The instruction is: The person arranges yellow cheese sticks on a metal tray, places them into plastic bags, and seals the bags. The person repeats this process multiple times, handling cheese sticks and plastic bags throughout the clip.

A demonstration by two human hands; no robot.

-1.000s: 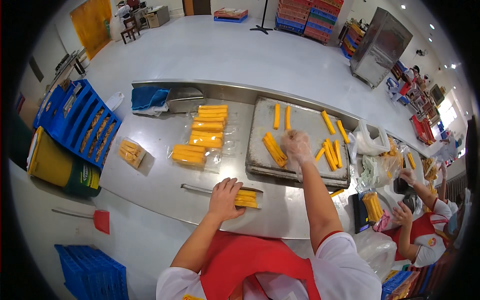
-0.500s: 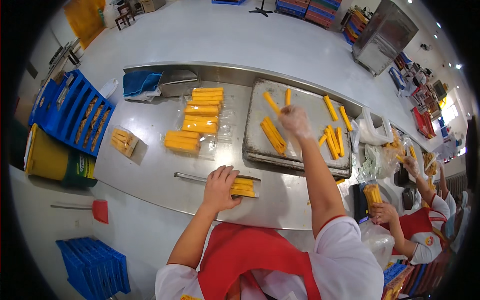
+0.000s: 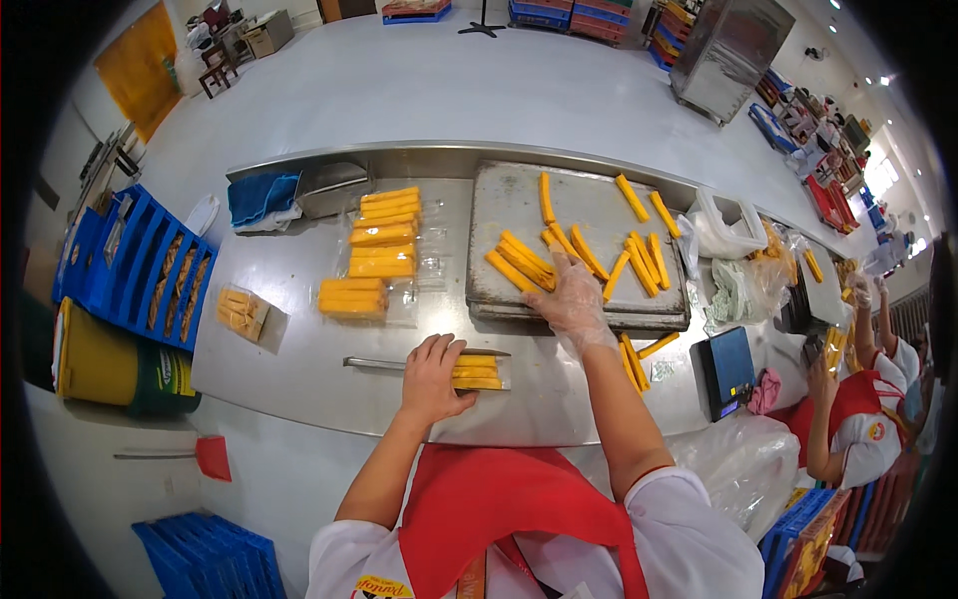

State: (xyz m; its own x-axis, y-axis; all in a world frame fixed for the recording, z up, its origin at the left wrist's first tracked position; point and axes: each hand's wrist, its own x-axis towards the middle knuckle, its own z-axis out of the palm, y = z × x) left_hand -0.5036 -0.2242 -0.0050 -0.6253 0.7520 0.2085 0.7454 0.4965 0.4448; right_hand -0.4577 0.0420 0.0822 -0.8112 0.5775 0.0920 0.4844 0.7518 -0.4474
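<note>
My bare left hand (image 3: 432, 379) is closed over a narrow metal scoop (image 3: 374, 362) lying on the steel table. Yellow food sticks (image 3: 477, 372) lie in the scoop and poke out beside my fingers, with clear film around them. My right hand (image 3: 576, 304), in a clear plastic glove, rests at the near edge of a worn baking tray (image 3: 599, 196). Its thumb and fingers close around the ends of a bunch of yellow sticks (image 3: 519, 262); the palm hides part of the grip. More loose sticks (image 3: 647, 265) lie scattered on the tray's right half.
Bagged stick packs (image 3: 383, 262) form a column left of the tray. Another pack (image 3: 242, 311) sits near a blue crate (image 3: 130, 265). Loose sticks (image 3: 631, 364), a blue scale (image 3: 726, 371) and a clear tub (image 3: 726, 222) are on the right. A co-worker (image 3: 848, 424) holds a pack there.
My right hand has come down from the tray's far part, where it held one stick, to the bunch near the front edge. My left hand stays on the scoop. The view has shifted slightly.
</note>
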